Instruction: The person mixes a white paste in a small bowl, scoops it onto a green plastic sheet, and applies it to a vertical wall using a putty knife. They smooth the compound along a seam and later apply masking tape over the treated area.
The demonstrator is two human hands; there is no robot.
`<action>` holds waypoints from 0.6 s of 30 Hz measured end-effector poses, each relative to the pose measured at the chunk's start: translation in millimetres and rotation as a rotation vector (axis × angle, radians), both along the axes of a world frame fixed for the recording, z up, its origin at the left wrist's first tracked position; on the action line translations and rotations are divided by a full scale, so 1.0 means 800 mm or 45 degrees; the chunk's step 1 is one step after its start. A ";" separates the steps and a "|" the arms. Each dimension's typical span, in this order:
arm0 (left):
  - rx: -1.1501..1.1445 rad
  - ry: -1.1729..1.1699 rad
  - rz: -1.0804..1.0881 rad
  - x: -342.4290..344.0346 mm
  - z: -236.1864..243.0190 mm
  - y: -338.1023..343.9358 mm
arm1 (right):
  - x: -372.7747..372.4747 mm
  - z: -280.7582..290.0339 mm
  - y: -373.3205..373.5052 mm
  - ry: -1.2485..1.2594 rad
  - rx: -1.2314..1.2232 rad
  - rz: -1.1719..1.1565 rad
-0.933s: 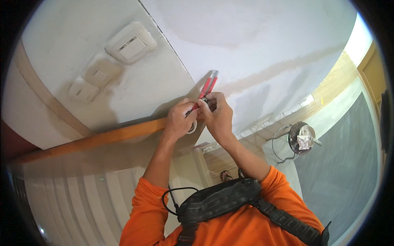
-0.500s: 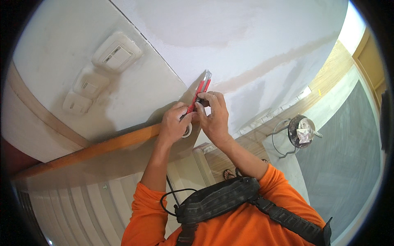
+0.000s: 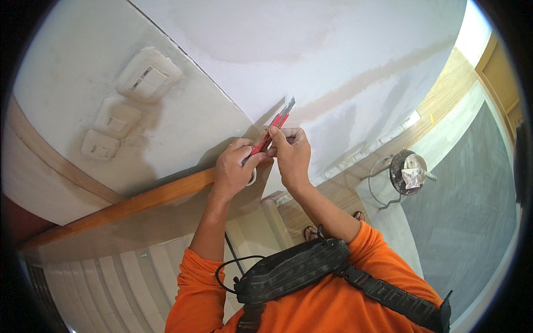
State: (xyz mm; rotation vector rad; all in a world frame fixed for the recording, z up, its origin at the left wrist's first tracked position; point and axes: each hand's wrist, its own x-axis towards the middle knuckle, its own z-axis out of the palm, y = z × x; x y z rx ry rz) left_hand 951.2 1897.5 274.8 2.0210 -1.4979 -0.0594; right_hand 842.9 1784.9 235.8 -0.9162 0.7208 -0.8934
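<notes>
A red utility knife (image 3: 280, 119) is held between both my hands, close in front of the wall. Its grey blade end (image 3: 290, 104) points up and slightly right. My left hand (image 3: 233, 166) is closed around the lower end of the handle. My right hand (image 3: 292, 154) pinches the middle of the body, its thumb lying along the knife and its fingers curled behind. Partly hidden under my left hand is a white ring-shaped thing (image 3: 252, 178), perhaps a tape roll.
Left of my hands, the white wall (image 3: 183, 119) carries several switch plates (image 3: 149, 76). A wooden ledge (image 3: 139, 197) runs below, above the stairs (image 3: 127, 283). At right, a stained round container (image 3: 397, 172) sits on a metal stand (image 3: 371, 180).
The knife has tilted further right, and its two red sides look closed together where a gap showed before. My right hand has turned, bringing its thumb onto the knife's body.
</notes>
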 end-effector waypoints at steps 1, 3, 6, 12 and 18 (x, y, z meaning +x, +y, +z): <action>-0.004 -0.003 0.010 -0.002 -0.001 -0.001 | 0.001 -0.004 -0.001 -0.102 0.140 0.034; -0.009 -0.012 0.032 -0.007 0.000 -0.003 | -0.010 -0.002 -0.002 0.040 -0.068 0.047; 0.061 -0.073 0.032 -0.009 0.002 -0.002 | -0.004 -0.009 -0.010 -0.042 -0.049 0.095; 0.078 -0.082 -0.138 -0.006 0.004 -0.007 | -0.016 -0.016 -0.019 -0.494 0.225 0.116; 0.305 -0.160 0.430 -0.018 0.024 -0.019 | -0.065 -0.071 -0.041 -0.252 -0.124 0.033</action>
